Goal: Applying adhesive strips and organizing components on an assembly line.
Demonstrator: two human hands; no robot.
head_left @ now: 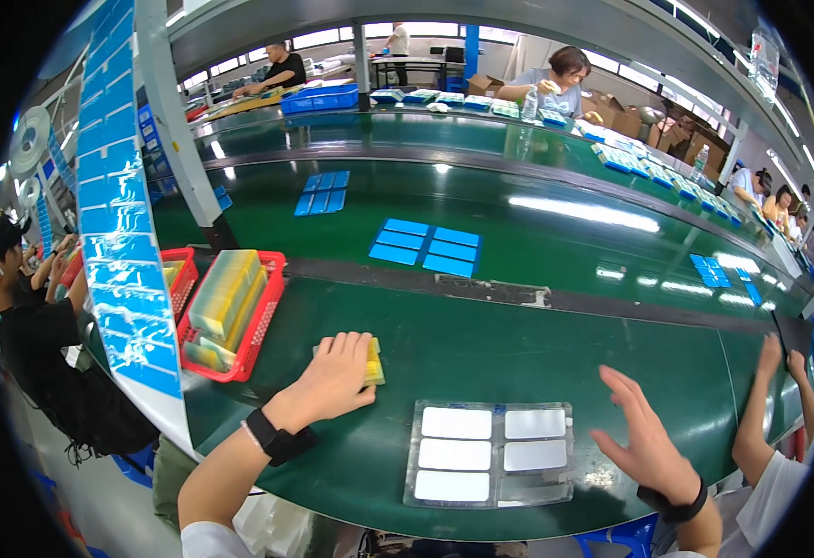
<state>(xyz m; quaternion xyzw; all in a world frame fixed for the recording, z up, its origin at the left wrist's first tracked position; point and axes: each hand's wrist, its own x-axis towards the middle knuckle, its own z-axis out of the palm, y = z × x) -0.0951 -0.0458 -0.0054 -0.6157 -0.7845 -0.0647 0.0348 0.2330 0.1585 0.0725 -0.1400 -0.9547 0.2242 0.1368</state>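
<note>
My left hand (333, 375) lies flat on a small stack of yellow cards (373, 361) on the green bench, fingers spread over it. My right hand (644, 435) hovers open just right of a clear plastic tray (487, 454), holding nothing. The tray has several pockets; most hold white rectangular cards and the lower right pocket looks bare. Both wrists wear a black band.
A red basket (260, 316) of yellow card stacks stands left of my left hand. Blue card sets (426, 246) lie on the green conveyor behind. A strip of blue labels (123, 232) hangs at left. Another person's arms (770, 409) reach in at right; several people work around.
</note>
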